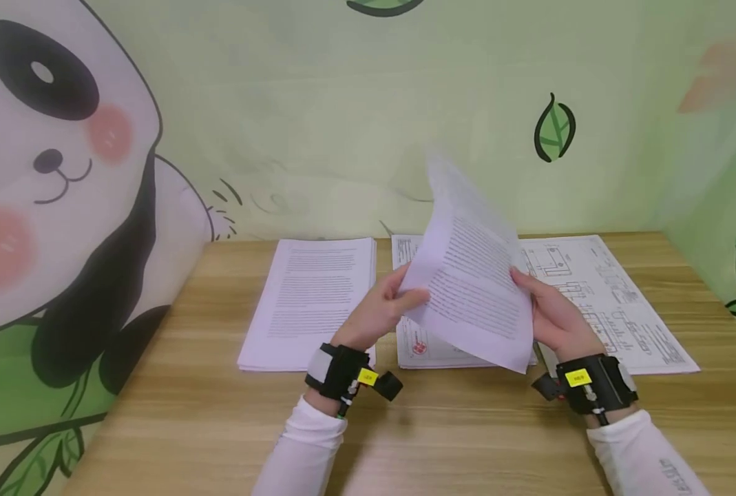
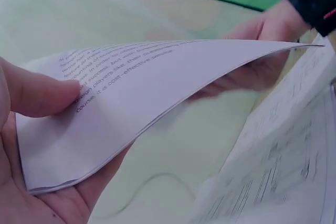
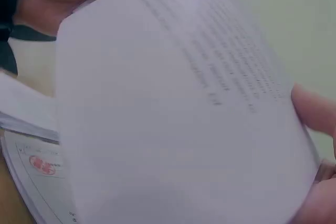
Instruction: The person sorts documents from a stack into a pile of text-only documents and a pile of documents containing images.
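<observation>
Both hands hold a few printed text sheets (image 1: 473,275) up off the table, tilted and bowed. My left hand (image 1: 374,313) pinches their left edge; in the left wrist view its thumb (image 2: 47,95) lies over the printed lines with the fingers beneath. My right hand (image 1: 560,320) grips the opposite edge, thumb (image 3: 312,108) on the near face. Under the sheets lies a stack of papers with a red stamp (image 1: 419,348), partly covered by them. A stack of technical drawings (image 1: 615,310) lies below and beyond the right hand.
A stack of text pages (image 1: 312,296) lies left of the held sheets, partly behind the left hand. All the stacks sit toward the back of the wooden table (image 1: 467,441). A wall with a painted panda (image 1: 64,165) and leaves stands behind.
</observation>
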Demonstrator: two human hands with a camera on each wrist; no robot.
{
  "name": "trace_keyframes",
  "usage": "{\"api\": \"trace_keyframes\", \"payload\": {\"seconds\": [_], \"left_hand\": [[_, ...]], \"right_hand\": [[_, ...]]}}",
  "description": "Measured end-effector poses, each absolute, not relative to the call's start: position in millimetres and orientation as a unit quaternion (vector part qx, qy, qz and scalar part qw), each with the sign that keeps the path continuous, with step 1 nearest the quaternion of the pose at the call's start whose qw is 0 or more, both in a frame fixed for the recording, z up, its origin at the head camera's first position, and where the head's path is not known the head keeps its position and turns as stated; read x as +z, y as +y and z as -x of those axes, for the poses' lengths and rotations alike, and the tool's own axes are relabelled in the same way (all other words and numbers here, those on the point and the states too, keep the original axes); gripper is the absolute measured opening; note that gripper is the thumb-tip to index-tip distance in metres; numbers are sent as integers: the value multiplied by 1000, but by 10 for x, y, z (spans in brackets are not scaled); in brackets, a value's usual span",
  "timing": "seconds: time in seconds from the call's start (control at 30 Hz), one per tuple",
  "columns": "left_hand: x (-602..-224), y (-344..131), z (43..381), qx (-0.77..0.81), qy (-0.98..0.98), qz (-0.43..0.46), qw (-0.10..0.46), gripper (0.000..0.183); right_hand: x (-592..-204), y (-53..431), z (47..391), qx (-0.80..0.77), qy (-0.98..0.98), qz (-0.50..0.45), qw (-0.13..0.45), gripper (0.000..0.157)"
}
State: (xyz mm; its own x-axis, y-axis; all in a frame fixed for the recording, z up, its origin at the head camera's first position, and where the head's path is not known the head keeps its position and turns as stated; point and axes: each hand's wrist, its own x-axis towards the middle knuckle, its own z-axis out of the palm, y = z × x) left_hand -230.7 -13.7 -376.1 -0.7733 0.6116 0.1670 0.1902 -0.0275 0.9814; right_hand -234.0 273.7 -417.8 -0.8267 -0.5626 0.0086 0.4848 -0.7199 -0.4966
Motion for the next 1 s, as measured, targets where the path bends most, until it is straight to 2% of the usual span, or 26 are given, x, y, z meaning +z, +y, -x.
{"api": "trace_keyframes", "payload": {"seconds": [0.13,0.3,0.47,0.77,1.0], "left_hand": [[-3803,-418,2352,645,706,-242,162,39],[-3871,-670,2417,657,730,-119,150,35],[-3945,-865,2477,673,731,-37,106,42],[-4034,-1248,2576,642,765,26,30,49],[-4062,-1630,2622,587,808,53,20,54]], "right_hand": [[-4063,2554,2348,-915,341,79,200,48],[-3989,2296,2390,-871,461,69,156,52],[-3975,1979,2457,-836,526,52,148,50],[-4013,1377,2619,-792,597,-11,128,45],[-4157,1042,2607,-722,675,-50,142,54]]}}
